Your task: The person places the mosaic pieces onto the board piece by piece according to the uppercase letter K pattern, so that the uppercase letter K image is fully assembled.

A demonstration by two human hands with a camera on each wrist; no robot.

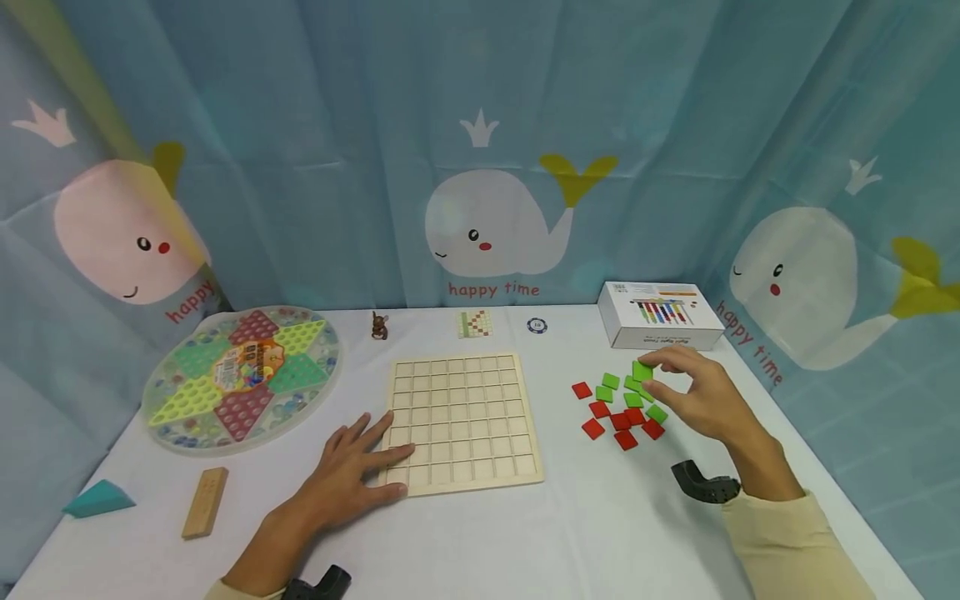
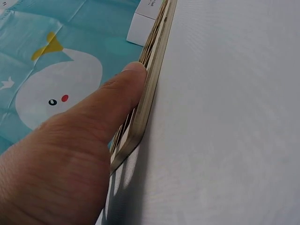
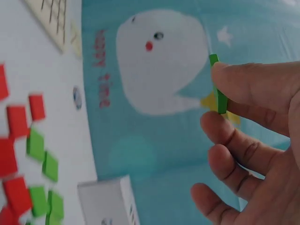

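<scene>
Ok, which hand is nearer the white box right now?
Right. The right hand pinches a green tile just in front of the white box; the left hand rests on the wooden grid board, across the table from it.

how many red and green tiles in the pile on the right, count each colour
red tiles: 7
green tiles: 6, counting the one the right hand pinches; the hand may hide more
total: 13
</scene>
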